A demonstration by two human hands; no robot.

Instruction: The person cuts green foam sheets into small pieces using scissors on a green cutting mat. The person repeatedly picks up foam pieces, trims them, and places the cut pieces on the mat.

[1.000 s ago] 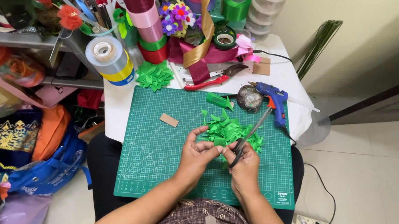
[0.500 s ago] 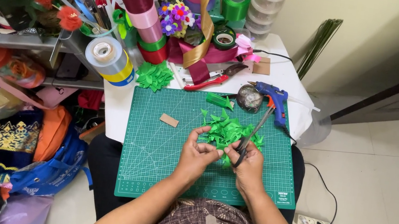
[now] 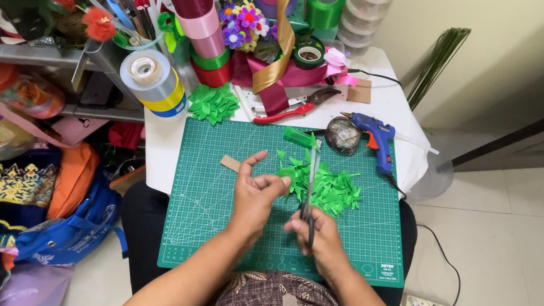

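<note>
My left hand [image 3: 255, 198] pinches a small green ribbon piece [image 3: 287, 175] over the green cutting mat [image 3: 204, 215]. My right hand [image 3: 324, 238] grips black-handled scissors [image 3: 311, 188], their blades pointing away from me beside the ribbon piece. A pile of cut green ribbon pieces [image 3: 333, 188] lies on the mat just beyond both hands. A small tan cardboard strip [image 3: 231, 162] rests on the mat left of my left hand.
A blue glue gun [image 3: 375, 134], a round shiny tin [image 3: 342, 136], red-handled pliers [image 3: 294, 108] and another green leaf pile [image 3: 214, 102] lie at the mat's far edge. Ribbon spools [image 3: 193, 9] and artificial flowers crowd the back. Bags and cloth sit on the floor at left.
Both hands have drawn back from the green pile toward me. The scissors now point straight away, with the blades beside the ribbon piece in my left hand.
</note>
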